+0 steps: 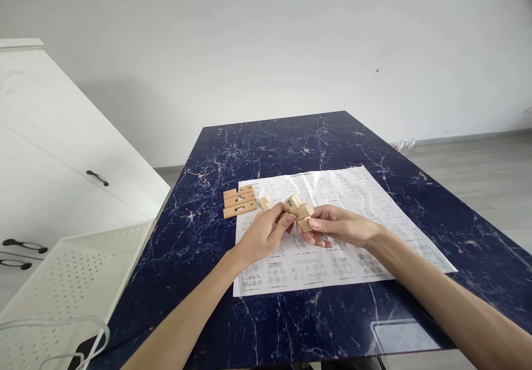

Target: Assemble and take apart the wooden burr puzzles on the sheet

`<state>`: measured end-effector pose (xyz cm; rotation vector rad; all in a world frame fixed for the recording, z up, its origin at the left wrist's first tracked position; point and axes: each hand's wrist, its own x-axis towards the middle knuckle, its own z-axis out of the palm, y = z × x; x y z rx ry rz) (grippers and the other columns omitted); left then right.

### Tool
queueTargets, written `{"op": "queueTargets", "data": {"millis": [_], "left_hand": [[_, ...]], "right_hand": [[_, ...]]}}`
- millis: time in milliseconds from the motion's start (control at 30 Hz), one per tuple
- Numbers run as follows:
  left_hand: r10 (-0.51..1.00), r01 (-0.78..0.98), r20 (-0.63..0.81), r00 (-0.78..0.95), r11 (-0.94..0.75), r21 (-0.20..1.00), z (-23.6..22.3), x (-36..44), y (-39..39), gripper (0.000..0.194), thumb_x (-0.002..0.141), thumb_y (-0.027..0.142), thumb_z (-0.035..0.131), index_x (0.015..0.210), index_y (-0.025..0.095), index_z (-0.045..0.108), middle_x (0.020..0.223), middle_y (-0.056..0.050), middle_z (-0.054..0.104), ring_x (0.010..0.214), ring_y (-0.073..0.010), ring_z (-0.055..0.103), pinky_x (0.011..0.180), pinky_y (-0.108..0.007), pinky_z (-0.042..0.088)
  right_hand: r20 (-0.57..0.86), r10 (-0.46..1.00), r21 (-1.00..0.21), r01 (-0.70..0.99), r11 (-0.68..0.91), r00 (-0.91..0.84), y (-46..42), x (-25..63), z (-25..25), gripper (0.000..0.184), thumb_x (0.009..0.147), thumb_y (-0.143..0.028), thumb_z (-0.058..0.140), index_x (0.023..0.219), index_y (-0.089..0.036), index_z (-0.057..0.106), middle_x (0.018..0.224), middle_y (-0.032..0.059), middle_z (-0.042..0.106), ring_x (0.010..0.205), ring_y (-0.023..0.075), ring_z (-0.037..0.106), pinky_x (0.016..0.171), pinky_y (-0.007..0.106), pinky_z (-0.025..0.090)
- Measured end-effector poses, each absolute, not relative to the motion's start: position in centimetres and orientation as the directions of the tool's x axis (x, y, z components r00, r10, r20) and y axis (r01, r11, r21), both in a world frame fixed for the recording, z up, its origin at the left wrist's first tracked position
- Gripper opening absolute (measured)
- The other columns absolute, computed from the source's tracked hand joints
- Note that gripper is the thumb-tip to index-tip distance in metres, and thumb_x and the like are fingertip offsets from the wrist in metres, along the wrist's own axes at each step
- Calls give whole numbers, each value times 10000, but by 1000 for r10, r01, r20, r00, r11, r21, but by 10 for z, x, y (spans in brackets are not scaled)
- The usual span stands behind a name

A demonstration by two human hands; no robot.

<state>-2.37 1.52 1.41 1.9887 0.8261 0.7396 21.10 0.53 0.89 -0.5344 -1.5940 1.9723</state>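
My left hand [266, 230] and my right hand [338, 224] meet over a printed sheet, both closed on a small cluster of joined wooden puzzle pieces [302, 212]. One block in the cluster bears a black number 3 and points up and away from me. My right thumb presses on the near right block. Fingers hide part of the cluster. Just beyond my left hand lies a small loose wooden piece [264, 203]. To its left, several flat notched wooden pieces [240, 209] with numbers rest side by side, partly on the sheet's left edge.
The creased instruction sheet [332, 187] with printed diagrams lies on a dark blue marbled table [270, 148]. A white cabinet [62, 137] stands at the left, beside a perforated white surface [62, 270] with a white cable [83, 320]. A wall rises behind the table.
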Motion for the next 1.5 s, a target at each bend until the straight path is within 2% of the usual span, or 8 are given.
{"op": "queueTargets", "data": {"millis": [200,433,700,900,1000,1100,1300,1500], "left_hand": [[786,283,213,580,-440,852,14,-27,19,415,1097,545,447,867,213,543,721,9,637,616,-152,565,632,-294,424],[790,360,231,567,-491,794,10,-30,22,386,1082,527,501,874,207,557,719,2,653,648,-167,587,654,-309,416],[791,402,286,541,-542,738,9,-31,22,372,1090,509,495,878,209,555,723,1,645,640,-162,584,605,-294,395],[818,501,313,483,-551,667,5,-24,16,425,1062,558,536,806,223,487,609,40,547,510,-131,494,519,-283,348],[836,546,340,431,-542,639,4,-20,12,453,1035,595,573,792,221,493,612,35,576,505,-129,507,510,-283,359],[828,562,389,404,-560,609,4,-18,9,454,1031,571,589,760,216,510,619,26,628,503,-123,542,521,-284,384],[798,618,477,368,-594,516,5,-18,9,445,1040,529,582,731,212,538,582,26,626,495,-125,551,527,-292,372],[791,621,537,294,-585,521,10,-22,16,404,1066,481,556,768,209,552,633,26,603,568,-130,552,588,-297,405]], "right_hand": [[40,690,-998,-56,-2,-723,3,210,18,391,1073,-517,592,960,-160,706,869,42,650,659,115,487,576,264,400],[-40,738,-985,151,84,-674,3,211,22,408,1046,-571,606,913,-191,666,803,11,624,663,131,485,602,290,393],[14,792,-956,224,189,-611,1,208,21,389,1069,-526,546,878,-209,665,823,29,650,727,169,558,688,340,448],[49,931,-853,471,227,-361,-2,193,6,198,997,-401,612,903,-228,621,879,60,749,741,218,669,654,363,490],[106,960,-797,555,239,-261,-4,185,1,207,996,-375,587,844,-235,570,814,58,740,681,215,668,610,356,485],[164,962,-771,580,263,-218,-7,182,0,244,981,-397,615,806,-242,544,724,40,706,627,206,650,580,348,473],[225,949,-762,567,312,-220,-7,182,2,279,1001,-443,602,815,-240,560,721,48,705,618,195,633,587,353,479],[214,975,-754,623,208,-66,-3,187,0,287,1000,-493,610,868,-239,617,734,37,708,610,189,615,595,347,460]]}}
